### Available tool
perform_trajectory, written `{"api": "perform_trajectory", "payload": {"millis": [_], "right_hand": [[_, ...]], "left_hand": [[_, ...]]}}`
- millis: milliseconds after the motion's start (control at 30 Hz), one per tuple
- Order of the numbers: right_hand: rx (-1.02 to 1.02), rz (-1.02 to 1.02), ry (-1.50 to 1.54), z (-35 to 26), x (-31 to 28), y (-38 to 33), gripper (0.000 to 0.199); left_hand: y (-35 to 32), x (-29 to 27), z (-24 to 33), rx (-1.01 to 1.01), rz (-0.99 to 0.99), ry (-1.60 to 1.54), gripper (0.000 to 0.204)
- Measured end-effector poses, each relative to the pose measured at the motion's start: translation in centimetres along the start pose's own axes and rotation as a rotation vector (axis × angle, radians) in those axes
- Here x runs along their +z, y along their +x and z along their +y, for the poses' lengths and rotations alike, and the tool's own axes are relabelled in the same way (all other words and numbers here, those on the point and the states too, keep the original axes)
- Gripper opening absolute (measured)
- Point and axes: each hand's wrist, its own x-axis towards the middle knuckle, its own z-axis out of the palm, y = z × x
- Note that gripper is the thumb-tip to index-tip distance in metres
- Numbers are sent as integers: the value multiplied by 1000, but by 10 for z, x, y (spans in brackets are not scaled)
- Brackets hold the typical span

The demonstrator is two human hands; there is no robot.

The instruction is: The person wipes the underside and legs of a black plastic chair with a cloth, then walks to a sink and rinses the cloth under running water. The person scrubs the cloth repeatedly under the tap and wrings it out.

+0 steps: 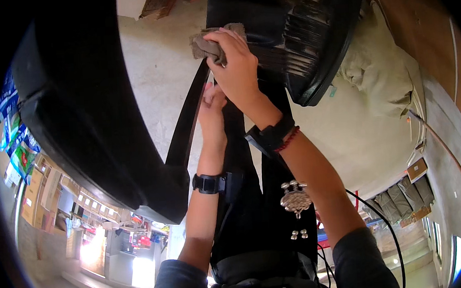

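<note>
My right hand (236, 59) is closed around a bunched grey-brown cloth (211, 46). The cloth lies at the upper end of a narrow black bar (187, 120) and beside a black, leather-like panel (257, 21) with worn, creased ribs. Just below it, my left hand (212, 105) is up against the bar's right edge with its fingers curled. Whether it grips the bar or something small cannot be made out. To the left, a large curved black body (79, 95) joins the bar's lower end. Each wrist wears a black band.
A silver pendant (296, 200) hangs before my body, near a thin black cable (388, 224). Pale sheeting (373, 66) lies at right. Blue and green packets (22, 149) and cardboard boxes (33, 201) stand at far left. Dark bundles (402, 197) are at lower right.
</note>
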Motion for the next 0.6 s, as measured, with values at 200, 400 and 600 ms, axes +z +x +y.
{"api": "perform_trajectory", "payload": {"millis": [200, 400, 600], "right_hand": [[187, -10, 445, -19, -3, 13, 28], [141, -489, 162, 1, -1, 47, 34], [202, -420, 135, 7, -1, 33, 36]], "left_hand": [[31, -4, 31, 231, 3, 202, 48], [45, 2, 51, 489, 90, 499, 71], [37, 4, 61, 704, 260, 703, 74]]}}
